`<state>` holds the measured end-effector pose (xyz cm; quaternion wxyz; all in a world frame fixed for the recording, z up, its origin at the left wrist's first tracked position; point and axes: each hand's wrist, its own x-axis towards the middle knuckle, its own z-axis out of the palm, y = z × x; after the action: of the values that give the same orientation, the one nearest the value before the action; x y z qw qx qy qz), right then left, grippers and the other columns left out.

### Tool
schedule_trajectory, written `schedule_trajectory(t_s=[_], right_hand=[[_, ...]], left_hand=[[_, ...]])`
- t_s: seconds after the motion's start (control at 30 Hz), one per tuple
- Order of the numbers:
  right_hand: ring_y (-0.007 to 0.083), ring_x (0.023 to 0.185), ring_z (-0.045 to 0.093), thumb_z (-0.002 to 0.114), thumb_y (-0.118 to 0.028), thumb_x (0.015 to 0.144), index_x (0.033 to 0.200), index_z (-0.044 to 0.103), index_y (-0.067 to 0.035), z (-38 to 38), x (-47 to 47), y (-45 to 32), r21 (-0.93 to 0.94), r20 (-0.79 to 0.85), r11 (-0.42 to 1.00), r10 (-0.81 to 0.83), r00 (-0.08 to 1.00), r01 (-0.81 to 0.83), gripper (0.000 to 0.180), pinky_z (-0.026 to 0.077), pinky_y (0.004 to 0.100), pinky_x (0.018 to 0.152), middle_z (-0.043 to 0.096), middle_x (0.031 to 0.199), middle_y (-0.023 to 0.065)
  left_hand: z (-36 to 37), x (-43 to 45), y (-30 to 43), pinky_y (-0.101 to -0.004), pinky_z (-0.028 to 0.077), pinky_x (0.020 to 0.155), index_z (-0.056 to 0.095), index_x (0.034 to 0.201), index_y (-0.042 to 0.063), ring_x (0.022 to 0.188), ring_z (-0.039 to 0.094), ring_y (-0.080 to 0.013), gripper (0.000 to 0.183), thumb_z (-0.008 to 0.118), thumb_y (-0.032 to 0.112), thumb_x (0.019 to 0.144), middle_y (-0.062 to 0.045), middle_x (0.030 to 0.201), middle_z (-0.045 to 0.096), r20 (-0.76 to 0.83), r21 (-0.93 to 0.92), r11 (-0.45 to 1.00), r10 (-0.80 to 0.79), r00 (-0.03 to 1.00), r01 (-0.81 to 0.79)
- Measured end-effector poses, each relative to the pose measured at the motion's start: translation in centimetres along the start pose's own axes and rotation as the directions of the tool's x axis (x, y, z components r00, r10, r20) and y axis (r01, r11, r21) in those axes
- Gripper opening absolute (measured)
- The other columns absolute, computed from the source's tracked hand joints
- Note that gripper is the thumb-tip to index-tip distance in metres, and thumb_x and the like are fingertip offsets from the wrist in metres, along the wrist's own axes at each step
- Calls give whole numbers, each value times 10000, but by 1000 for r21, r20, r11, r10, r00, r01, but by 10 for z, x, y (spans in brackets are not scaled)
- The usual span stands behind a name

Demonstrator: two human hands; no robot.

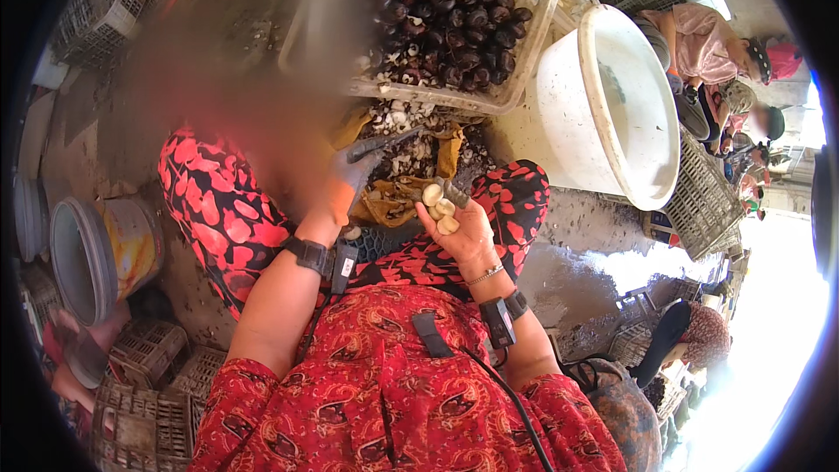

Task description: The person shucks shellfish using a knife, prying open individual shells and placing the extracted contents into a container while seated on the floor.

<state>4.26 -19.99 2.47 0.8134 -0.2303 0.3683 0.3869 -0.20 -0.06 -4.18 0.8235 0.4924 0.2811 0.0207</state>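
My right hand (462,229) is palm up and holds several pale, peeled pieces (447,208), apparently water chestnuts, against its fingers, some in grey covers. Just left of it is my left hand (357,167), in a grey glove with an orange cuff. A dark, narrow, pointed form (393,137) extends from it; tool or glove finger, I cannot tell. A blur hides part of this hand. Beyond both hands, dark unpeeled water chestnuts (459,19) fill a pale plastic crate (452,97). White and dark peelings (409,157) lie below the crate, around yellowish cloth or gloves (387,202).
A large white tub (567,105) stands right of the crate. At the left are a printed bucket (131,249) and stacked plastic crates (147,354). Co-workers (704,42) sit at upper right; another person (708,334) bends at lower right. Wet ground (577,282) lies between.
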Motion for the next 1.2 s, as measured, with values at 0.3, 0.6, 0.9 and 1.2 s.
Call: schedule_trajectory(t_s=[0.3, 0.6, 0.9, 1.2], right_hand=[[269, 899, 572, 443, -123, 870, 1007, 511, 37, 103, -7, -138, 264, 368, 964, -82, 926, -20, 222, 537, 396, 746, 568, 904, 130], [308, 1171, 403, 354, -152, 912, 1159, 424, 52, 262, -6, -288, -422, 606, 148, -688, 399, 895, 328, 352, 554, 959, 444, 1247, 199], [182, 736, 644, 417, -60, 871, 1097, 563, -17, 154, 37, -113, -814, 545, 51, -277, 791, 579, 272, 482, 226, 550, 644, 950, 116], [271, 819, 641, 560, -379, 745, 952, 593, 1, 180, 102, -34, -291, 598, -952, -262, 758, -99, 434, 500, 343, 701, 656, 869, 147]], left_hand=[[-8, 10, -14, -223, 478, 737, 589, 1085, -25, 817, 601, -134, 256, 570, -6, 830, -73, 964, 634, -74, 114, 991, 76, 994, -67], [11, 1, 7, -224, 477, 763, 586, 1075, -38, 823, 590, -117, 255, 584, 3, 824, -65, 975, 625, -101, -17, 998, 61, 993, -63], [2, 9, -3, -198, 451, 697, 594, 1073, -9, 772, 566, -97, 267, 607, 8, 806, -26, 912, 625, -256, -335, 919, 126, 958, -210], [2, 11, -2, -206, 460, 511, 599, 1078, 20, 691, 596, -93, 277, 632, 67, 808, -42, 919, 642, -320, -388, 887, 125, 939, -251]])
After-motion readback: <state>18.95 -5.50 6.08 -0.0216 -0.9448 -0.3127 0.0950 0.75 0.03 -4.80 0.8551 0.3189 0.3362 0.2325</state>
